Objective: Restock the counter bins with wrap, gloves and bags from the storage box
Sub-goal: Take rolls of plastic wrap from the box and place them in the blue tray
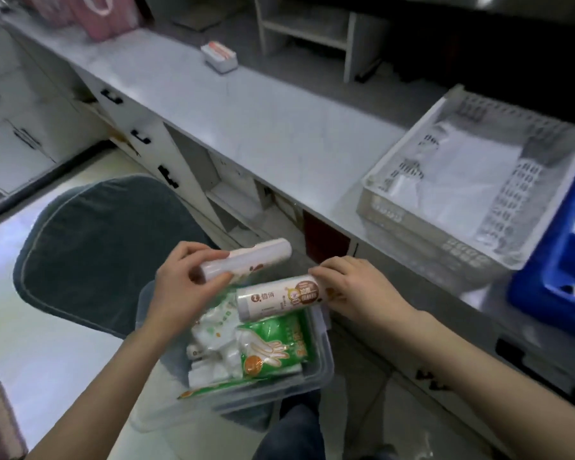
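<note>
At the far left we see a dark teal cushioned chair (90,247) on the pale floor. Our left hand (183,280) grips a plain white roll of wrap (246,260), thumb under it and fingers curled over its top, holding it above the far left corner of the clear plastic storage box (324,363). In the box lie white plastic packets (219,336) and, to their right, a green glove packet (276,346). Our right hand (352,287) curls around the right end of a second white roll with a brown printed label (276,298), low over the packets; we cannot tell whether it touches them. Beyond runs the long pale grey table (246,127). Further right on it stands a pale grey perforated plastic bin (395,207) holding white sheets (462,180), and just beside that, at the right edge, a blue plastic bin (545,287).
</note>
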{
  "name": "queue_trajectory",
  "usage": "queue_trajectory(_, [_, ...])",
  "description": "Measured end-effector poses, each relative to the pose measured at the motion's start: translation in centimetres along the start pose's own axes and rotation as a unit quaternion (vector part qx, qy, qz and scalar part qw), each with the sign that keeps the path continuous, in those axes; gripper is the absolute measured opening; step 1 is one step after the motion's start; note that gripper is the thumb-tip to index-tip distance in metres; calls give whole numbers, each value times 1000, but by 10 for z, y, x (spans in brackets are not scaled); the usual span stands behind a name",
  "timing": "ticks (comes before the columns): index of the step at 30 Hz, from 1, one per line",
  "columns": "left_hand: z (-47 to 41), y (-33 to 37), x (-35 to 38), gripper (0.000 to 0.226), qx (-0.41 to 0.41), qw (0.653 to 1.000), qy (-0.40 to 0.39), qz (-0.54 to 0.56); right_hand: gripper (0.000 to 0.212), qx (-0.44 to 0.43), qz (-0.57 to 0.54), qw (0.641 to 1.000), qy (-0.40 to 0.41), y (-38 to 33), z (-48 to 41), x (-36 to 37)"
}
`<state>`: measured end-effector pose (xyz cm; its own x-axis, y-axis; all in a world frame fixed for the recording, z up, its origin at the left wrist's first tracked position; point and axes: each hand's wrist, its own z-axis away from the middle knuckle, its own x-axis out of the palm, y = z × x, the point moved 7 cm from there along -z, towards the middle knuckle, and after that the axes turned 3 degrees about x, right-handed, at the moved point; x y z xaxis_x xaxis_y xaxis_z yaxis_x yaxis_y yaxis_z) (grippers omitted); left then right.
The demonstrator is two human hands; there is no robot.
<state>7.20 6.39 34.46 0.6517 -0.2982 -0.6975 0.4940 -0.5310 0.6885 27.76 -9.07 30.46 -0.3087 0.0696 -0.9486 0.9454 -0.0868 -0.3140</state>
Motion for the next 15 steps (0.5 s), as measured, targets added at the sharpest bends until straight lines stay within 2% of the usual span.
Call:
queue_trajectory(5, [18, 100, 1, 29, 43, 992, 6, 115, 53, 18, 19, 997, 77, 27, 89, -92])
queue_trajectory(10, [32, 176, 48, 28, 75, 966, -60, 241, 53, 71, 34, 987, 139, 64, 186, -152])
queue_trajectory(15, [29, 257, 124, 27, 125, 942, -133, 281, 57, 178, 44, 967, 177, 113, 276, -181])
